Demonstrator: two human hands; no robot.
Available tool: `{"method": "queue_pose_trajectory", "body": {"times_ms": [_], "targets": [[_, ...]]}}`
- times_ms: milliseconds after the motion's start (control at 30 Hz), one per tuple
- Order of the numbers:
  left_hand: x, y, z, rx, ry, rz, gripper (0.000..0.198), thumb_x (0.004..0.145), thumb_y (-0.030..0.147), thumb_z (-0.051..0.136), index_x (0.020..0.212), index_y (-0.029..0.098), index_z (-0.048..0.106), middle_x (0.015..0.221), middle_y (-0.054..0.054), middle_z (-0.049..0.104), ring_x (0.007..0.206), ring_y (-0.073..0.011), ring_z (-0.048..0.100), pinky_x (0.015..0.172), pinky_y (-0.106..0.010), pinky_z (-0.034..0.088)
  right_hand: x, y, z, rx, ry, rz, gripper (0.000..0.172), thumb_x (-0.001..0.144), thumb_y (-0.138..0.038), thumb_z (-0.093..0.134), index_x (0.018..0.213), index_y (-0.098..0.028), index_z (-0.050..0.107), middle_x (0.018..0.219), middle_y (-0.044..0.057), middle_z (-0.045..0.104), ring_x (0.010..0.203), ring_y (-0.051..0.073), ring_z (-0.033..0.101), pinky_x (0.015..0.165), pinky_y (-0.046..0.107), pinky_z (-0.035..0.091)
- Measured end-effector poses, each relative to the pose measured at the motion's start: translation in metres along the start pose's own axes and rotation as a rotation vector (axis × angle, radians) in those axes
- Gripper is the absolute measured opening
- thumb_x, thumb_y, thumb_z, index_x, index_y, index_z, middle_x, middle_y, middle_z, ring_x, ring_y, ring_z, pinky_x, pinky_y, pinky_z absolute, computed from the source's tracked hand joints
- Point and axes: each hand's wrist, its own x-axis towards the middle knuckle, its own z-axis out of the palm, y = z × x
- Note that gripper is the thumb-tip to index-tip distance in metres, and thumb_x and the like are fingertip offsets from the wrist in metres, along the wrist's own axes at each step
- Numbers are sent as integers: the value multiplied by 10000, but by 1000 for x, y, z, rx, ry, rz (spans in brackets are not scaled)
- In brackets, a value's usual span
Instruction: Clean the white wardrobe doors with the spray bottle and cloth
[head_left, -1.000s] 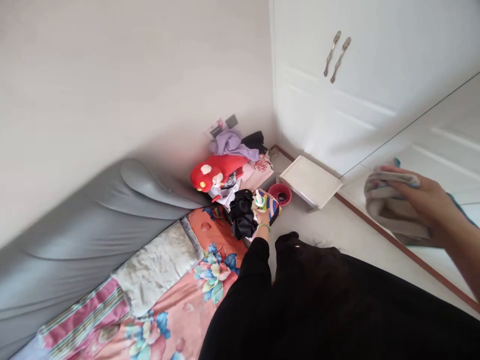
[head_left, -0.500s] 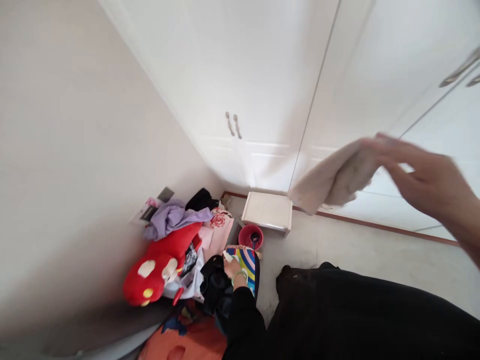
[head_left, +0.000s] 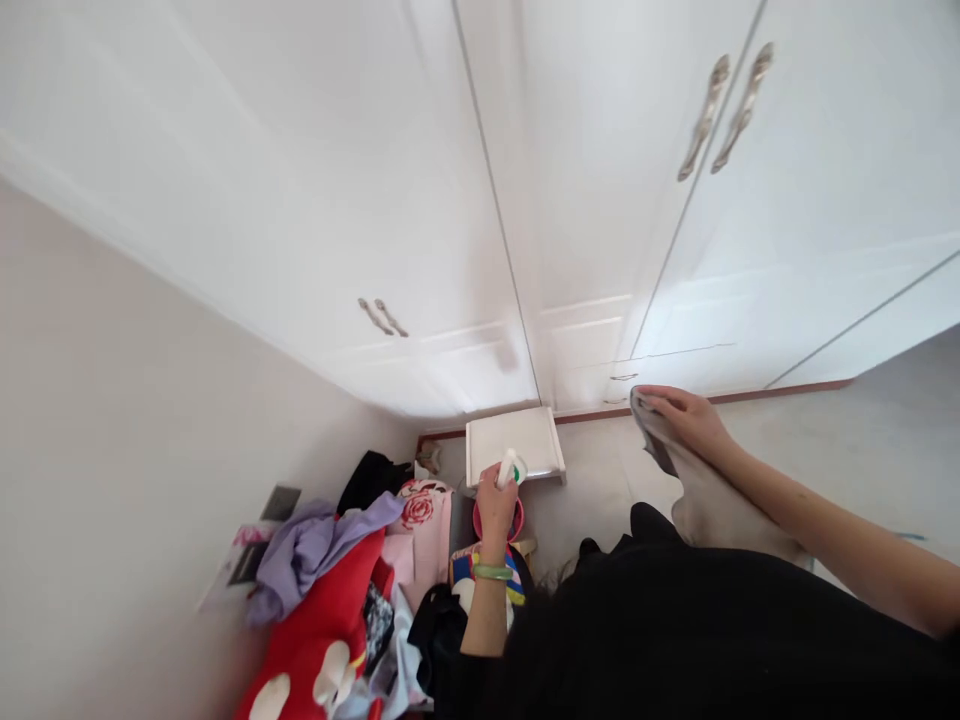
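My left hand (head_left: 495, 505), with a green bangle at the wrist, is closed around a small white object with a green mark (head_left: 511, 468), perhaps a bottle, mostly hidden by the fingers. It is over the front edge of a low white stool (head_left: 514, 440) and a pink bucket (head_left: 517, 522). On the right, my right hand (head_left: 686, 420) pinches the top of a beige cloth (head_left: 720, 510). The cloth hangs down beside my forearm, and its lower part passes behind my black clothing.
White cupboards (head_left: 585, 200) with metal handles stand in front. At the lower left is a pile with a purple cloth (head_left: 300, 560), a red plush item with white spots (head_left: 322, 620), a pink rose-print cloth (head_left: 424, 510) and black fabric (head_left: 439, 630). A multicoloured item (head_left: 461, 567) is under my left forearm.
My left hand has risen from beside the multicoloured item with the white object in it. My right hand has lowered the beige cloth, which now hangs down. The view has turned right.
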Motion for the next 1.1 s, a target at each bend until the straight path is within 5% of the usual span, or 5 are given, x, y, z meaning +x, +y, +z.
{"method": "queue_pose_trajectory", "body": {"times_ms": [233, 467, 733, 867, 1100], "targets": [[58, 133, 63, -80, -402, 447, 359, 881, 145, 673, 1214, 229, 779, 1131, -54, 777, 1021, -234, 744, 954, -378, 609, -25, 8, 8, -57, 186, -283, 769, 897, -565, 821, 1565, -246, 611, 1587, 129, 619, 1489, 359, 597, 1273, 551, 524], [46, 290, 146, -90, -750, 794, 301, 873, 168, 696, 1164, 223, 755, 1079, -42, 753, 971, -224, 708, 909, -361, 575, 1, 77, -25, -162, 439, -199, 1027, 728, -552, 968, 1602, -237, 532, 1596, 173, 572, 1467, 407, 594, 1149, 589, 604], [12, 424, 273, -78, -1012, 873, 387, 861, 192, 739, 1245, 233, 761, 1157, -59, 791, 1007, -246, 732, 937, -408, 588, 24, 138, -161, -168, 686, -274, 657, 772, -515, 890, 1315, -205, 686, 1313, 142, 725, 1173, 328, 729, 959, 458, 656], [-11, 456, 357, -291, -1080, 695, 929, 701, 279, 969, 1556, 265, 605, 1510, -127, 697, 1205, -311, 720, 963, -433, 622, 8, 151, -254, -142, 729, -197, 584, 814, -497, 850, 1292, -209, 680, 1265, 131, 722, 1099, 311, 732, 890, 426, 644], [-99, 498, 530, -487, -1467, 564, 831, 620, 271, 1016, 1386, 212, 699, 1372, -137, 778, 1265, -364, 741, 1084, -497, 619, -50, 178, -390, -50, 877, 16, 607, 792, -422, 848, 1347, -233, 690, 1353, 132, 695, 1112, 317, 727, 923, 451, 647]]}}
